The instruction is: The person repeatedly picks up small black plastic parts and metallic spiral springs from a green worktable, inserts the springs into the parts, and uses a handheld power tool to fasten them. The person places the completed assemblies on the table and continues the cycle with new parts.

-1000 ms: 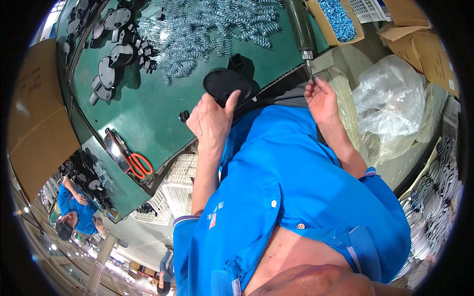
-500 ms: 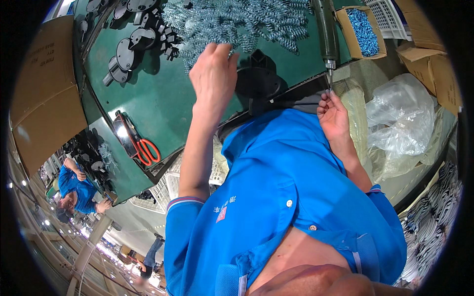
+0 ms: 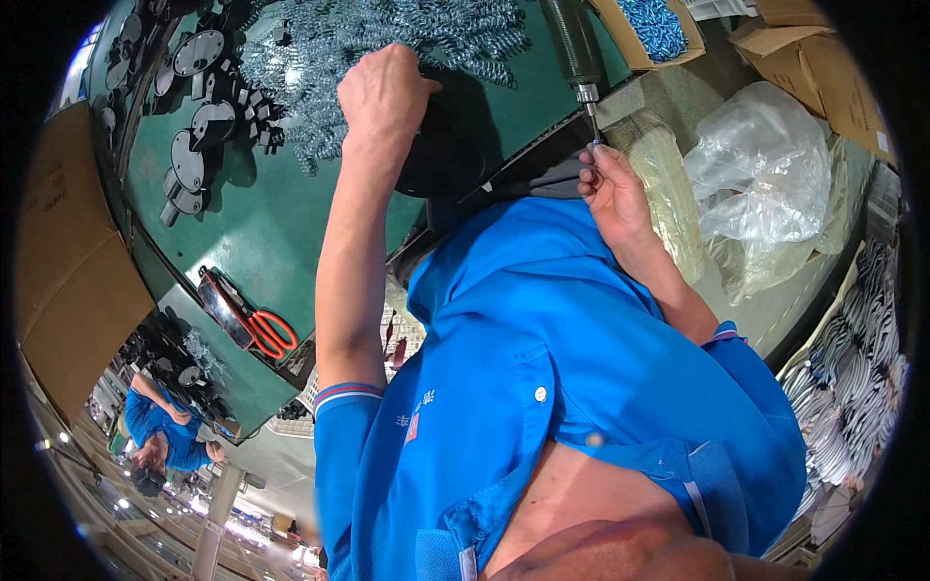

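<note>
In the head view, the left hand (image 3: pixel 386 102) is over the tabletop (image 3: pixel 281 223), at the border of a heap of springs (image 3: pixel 310 82); its fingers are curled under and its back faces up, so I cannot tell whether it grips anything. A black disc (image 3: pixel 441 172) sits at the tabletop's near edge, just beside the left wrist and partly in shadow. The right hand (image 3: pixel 615 189) is just outside that near edge, palm partly turned up, thumb and forefinger pinching a small piece (image 3: pixel 596 144) at the tip of the bit (image 3: pixel 594 118) of a dark driver (image 3: pixel 572 44). The driver's body lies over the tabletop near its right end, its bit pointing toward the person. Beside that end is a cardboard box (image 3: pixel 614 39) of blue screws (image 3: pixel 654 27). Black parts (image 3: pixel 187 160) lie along the tabletop's left edge, left of the springs. Near its near left corner, red-handled scissors (image 3: pixel 272 334) lie against a dark, flat thing (image 3: pixel 222 304). A clear bag (image 3: pixel 760 174) is well off the near edge, to the right. Farther left, a co-worker (image 3: pixel 160 431) in blue is beside another green surface.
</note>
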`<state>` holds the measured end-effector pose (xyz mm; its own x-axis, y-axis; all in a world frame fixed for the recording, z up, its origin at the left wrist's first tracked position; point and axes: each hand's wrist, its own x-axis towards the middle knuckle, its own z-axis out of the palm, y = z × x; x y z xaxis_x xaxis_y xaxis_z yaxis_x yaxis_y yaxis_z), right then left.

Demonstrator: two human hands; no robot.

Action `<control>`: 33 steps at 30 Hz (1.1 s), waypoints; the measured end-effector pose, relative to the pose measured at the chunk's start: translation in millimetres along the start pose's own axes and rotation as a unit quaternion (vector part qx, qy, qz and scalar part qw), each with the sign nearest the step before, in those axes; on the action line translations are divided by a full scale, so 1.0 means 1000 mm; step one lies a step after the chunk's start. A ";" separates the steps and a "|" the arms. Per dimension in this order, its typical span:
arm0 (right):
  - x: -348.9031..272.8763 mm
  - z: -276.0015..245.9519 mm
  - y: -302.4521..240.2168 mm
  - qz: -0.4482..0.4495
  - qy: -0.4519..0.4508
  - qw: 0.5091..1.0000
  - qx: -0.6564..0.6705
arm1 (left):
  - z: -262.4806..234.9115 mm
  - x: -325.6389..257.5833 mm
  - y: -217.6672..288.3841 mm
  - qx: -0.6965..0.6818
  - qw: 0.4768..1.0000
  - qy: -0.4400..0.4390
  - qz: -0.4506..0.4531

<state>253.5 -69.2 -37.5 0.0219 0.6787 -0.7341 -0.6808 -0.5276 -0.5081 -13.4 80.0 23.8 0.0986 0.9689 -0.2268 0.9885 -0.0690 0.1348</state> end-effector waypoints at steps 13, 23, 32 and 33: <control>-0.005 0.003 -0.002 -0.026 0.020 0.999 -0.001 | -0.011 -0.042 -0.026 -0.416 0.901 0.109 -0.059; 0.003 0.004 -0.009 -0.187 0.010 0.964 -0.190 | 0.008 -0.058 -0.024 -0.339 0.924 0.138 0.108; 0.011 -0.011 -0.014 -0.008 -0.032 0.999 0.031 | 0.016 -0.076 -0.023 -0.290 0.936 0.195 0.039; 0.014 -0.016 -0.015 0.007 -0.057 0.996 0.071 | 0.015 -0.078 -0.032 -0.304 0.929 0.213 0.006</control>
<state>275.6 -60.5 -47.4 -0.0655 0.7301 -0.6802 -0.7773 -0.4648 -0.4240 -50.7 2.7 23.2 -0.0739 0.9838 0.1632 0.7275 -0.0588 0.6836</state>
